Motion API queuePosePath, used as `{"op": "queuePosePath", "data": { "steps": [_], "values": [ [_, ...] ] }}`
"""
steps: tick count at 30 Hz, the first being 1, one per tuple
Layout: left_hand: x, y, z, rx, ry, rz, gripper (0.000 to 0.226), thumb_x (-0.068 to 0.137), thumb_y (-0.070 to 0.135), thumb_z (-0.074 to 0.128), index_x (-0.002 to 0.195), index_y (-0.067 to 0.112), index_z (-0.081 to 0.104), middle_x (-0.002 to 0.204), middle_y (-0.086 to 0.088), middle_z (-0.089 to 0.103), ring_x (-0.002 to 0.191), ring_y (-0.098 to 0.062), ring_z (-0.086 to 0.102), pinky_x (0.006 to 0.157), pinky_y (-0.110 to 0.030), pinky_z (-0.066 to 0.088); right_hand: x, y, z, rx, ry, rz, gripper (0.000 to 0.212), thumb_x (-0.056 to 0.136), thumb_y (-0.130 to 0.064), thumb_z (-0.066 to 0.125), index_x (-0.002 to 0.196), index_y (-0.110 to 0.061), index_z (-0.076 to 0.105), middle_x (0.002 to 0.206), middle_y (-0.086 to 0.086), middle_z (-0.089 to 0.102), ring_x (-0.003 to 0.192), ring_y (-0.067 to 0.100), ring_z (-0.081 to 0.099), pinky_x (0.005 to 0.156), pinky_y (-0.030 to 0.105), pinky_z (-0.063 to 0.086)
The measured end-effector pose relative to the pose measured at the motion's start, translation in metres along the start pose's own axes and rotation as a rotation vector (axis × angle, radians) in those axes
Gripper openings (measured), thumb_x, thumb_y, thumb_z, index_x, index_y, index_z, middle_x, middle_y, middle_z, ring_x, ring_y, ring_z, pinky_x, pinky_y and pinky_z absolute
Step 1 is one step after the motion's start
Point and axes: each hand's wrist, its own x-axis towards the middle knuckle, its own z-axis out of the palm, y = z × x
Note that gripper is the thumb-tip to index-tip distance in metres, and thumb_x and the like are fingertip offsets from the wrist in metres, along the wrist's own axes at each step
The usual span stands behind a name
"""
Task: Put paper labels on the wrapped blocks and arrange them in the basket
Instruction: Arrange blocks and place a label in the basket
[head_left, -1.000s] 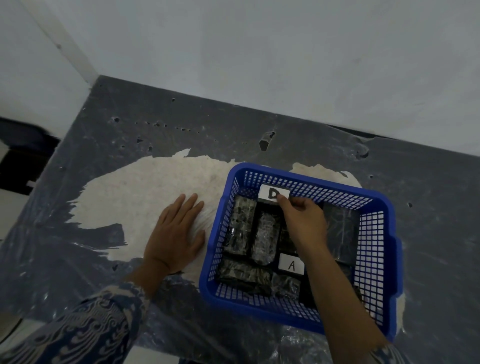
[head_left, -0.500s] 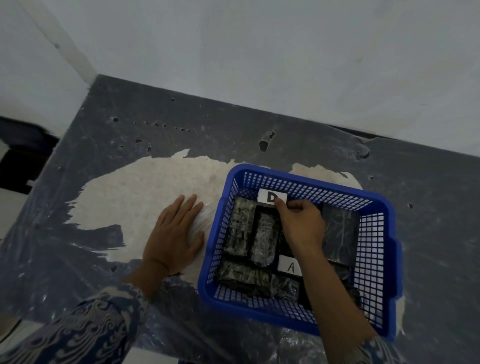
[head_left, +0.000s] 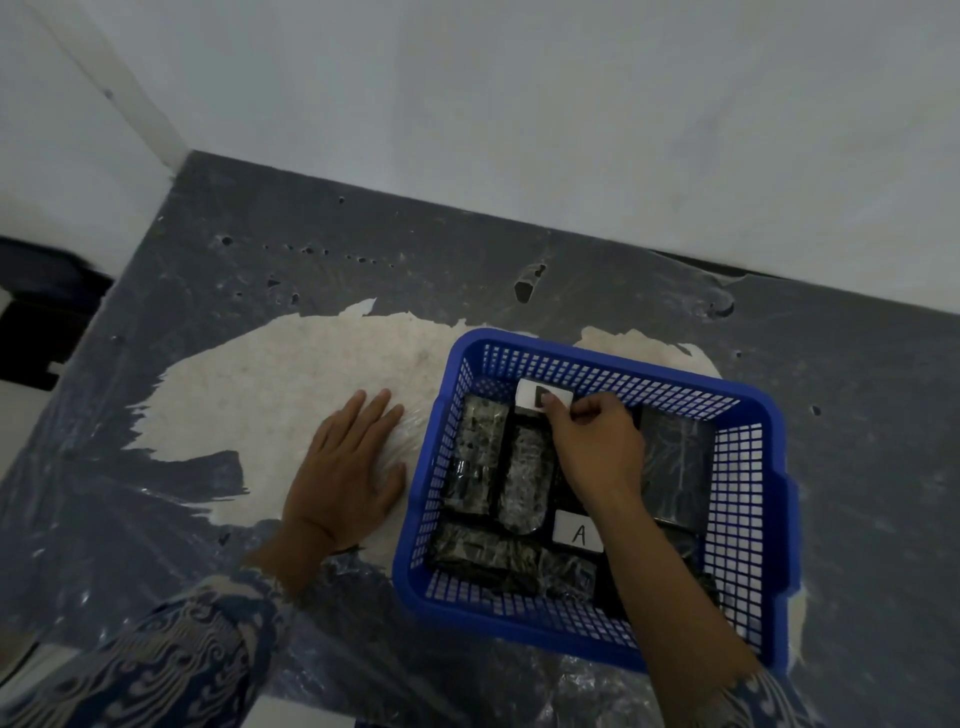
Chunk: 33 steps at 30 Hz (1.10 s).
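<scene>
The D label (head_left: 540, 397), a white paper slip with a dark letter, sits at the far side of the basket (head_left: 748, 525), on or against a block whose top is mostly hidden under it. The right hand (head_left: 597, 447) has its fingertips (head_left: 558, 410) closed on the label's near edge, thumb and forefinger pinching or pressing it; which of the two I cannot tell. Judged from this, the step in hand is fixing this label to the block at the back. An A label (head_left: 578, 531) already lies on a block nearer the person, beside the right forearm. Several wrapped blocks (head_left: 522, 478), dark under shiny film, lie side by side to the left and along the near wall, with no labels that show; another (head_left: 675, 457) lies to the right. The left hand (head_left: 345, 467) rests flat and spread on the tabletop (head_left: 260, 395), just beside the basket, holding nothing. The next move likely calls for smoothing the label flat so it stays, then letting go without dragging it off, and fetching labels for the bare blocks; no spare labels are in view.
</scene>
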Motion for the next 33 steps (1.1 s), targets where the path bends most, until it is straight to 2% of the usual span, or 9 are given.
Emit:
{"op": "queuePosePath", "data": {
  "steps": [6,9,12,14,17,20,22,26,33],
  "values": [
    [0.001,0.001,-0.001,-0.018,0.016,0.007,0.069,0.099,0.055,0.039,0.158,0.02,0.033,0.168,-0.003,0.025,0.158,-0.022,0.012,0.127,-0.045,0.018,0.0,-0.001,-0.005,-0.034,-0.019,-0.054,0.035,0.087,-0.048,0.07,0.086,-0.016,0.055,0.077,-0.004,0.059,0.069,0.011,0.055,0.053,0.023,0.037],
    [0.0,-0.001,0.003,-0.01,0.025,0.009,0.068,0.099,0.056,0.04,0.158,0.022,0.032,0.168,-0.002,0.025,0.158,-0.021,0.012,0.127,-0.045,0.018,-0.011,-0.012,-0.011,-0.014,0.009,-0.266,0.024,0.091,-0.04,0.067,0.093,-0.019,0.057,0.086,-0.002,0.058,0.076,0.011,0.056,0.061,0.02,0.04],
    [0.0,-0.003,0.005,-0.006,0.023,0.0,0.068,0.1,0.056,0.04,0.158,0.024,0.03,0.168,-0.001,0.024,0.158,-0.02,0.011,0.127,-0.044,0.016,-0.026,-0.029,-0.007,-0.175,-0.162,-0.496,0.02,0.092,-0.041,0.064,0.106,-0.027,0.06,0.104,-0.007,0.056,0.088,0.008,0.057,0.074,0.021,0.048],
    [0.0,-0.004,0.006,0.005,0.026,-0.002,0.067,0.1,0.057,0.038,0.159,0.025,0.028,0.169,0.0,0.023,0.158,-0.018,0.009,0.127,-0.042,0.014,-0.031,-0.041,0.0,-0.336,-0.339,-0.546,0.038,0.092,-0.043,0.062,0.125,-0.025,0.056,0.121,-0.004,0.052,0.103,0.015,0.057,0.086,0.034,0.052],
    [0.0,-0.006,0.01,0.014,0.035,0.006,0.067,0.1,0.057,0.038,0.16,0.027,0.025,0.169,0.001,0.022,0.159,-0.017,0.007,0.128,-0.04,0.012,-0.029,-0.055,0.01,-0.523,-0.521,-0.529,0.065,0.09,-0.043,0.061,0.146,-0.021,0.035,0.144,0.003,0.04,0.122,0.026,0.052,0.089,0.042,0.051],
    [0.001,-0.007,0.012,0.023,0.038,0.011,0.068,0.1,0.056,0.039,0.16,0.027,0.024,0.169,0.001,0.022,0.159,-0.018,0.008,0.128,-0.034,0.003,-0.022,-0.064,0.018,-0.649,-0.638,-0.473,0.078,0.086,-0.041,0.065,0.15,-0.021,0.025,0.149,0.006,0.037,0.125,0.03,0.05,0.09,0.045,0.051],
    [0.001,-0.007,0.012,0.019,0.034,0.006,0.068,0.1,0.056,0.039,0.16,0.028,0.023,0.169,0.001,0.022,0.159,-0.018,0.008,0.128,-0.033,0.001,-0.018,-0.069,0.022,-0.664,-0.67,-0.432,0.082,0.081,-0.043,0.069,0.149,-0.021,0.027,0.146,0.008,0.04,0.126,0.03,0.049,0.094,0.049,0.05],
    [0.001,-0.007,0.012,0.006,0.026,0.008,0.068,0.1,0.057,0.037,0.16,0.029,0.022,0.17,0.002,0.019,0.159,-0.018,0.007,0.128,-0.039,0.009,-0.014,-0.076,0.019,-0.655,-0.678,-0.404,0.089,0.074,-0.045,0.077,0.146,-0.019,0.032,0.143,0.009,0.037,0.124,0.032,0.049,0.098,0.049,0.048],
    [0.0,-0.008,0.012,0.005,0.063,0.038,0.068,0.099,0.055,0.037,0.159,0.024,0.028,0.169,-0.001,0.023,0.158,-0.022,0.012,0.128,-0.039,0.011,-0.024,-0.065,-0.002,-0.365,-0.624,-0.275,0.068,0.076,-0.04,0.077,0.137,-0.026,0.049,0.135,0.005,0.043,0.117,0.024,0.052,0.1,0.04,0.049]
  ]
}}
